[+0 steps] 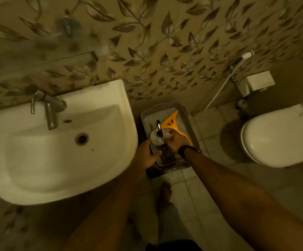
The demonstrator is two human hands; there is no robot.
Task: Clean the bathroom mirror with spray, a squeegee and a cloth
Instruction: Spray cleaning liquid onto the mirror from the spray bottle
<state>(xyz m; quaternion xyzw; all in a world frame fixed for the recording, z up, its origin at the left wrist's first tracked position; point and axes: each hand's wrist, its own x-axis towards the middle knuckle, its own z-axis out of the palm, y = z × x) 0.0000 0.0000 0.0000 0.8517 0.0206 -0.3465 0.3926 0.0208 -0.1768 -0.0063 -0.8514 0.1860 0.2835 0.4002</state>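
No text, label, brand, number or sign can be read anywhere in this dim, blurred head view. The spray bottle (157, 137), just beside the fingers (167, 140) of the right hand (176, 141), shows only a pale body and a dark trigger (any label it may carry is too small and smeared to make out). The orange squeegee (172, 122) beyond those fingers shows plain colour, no lettering.
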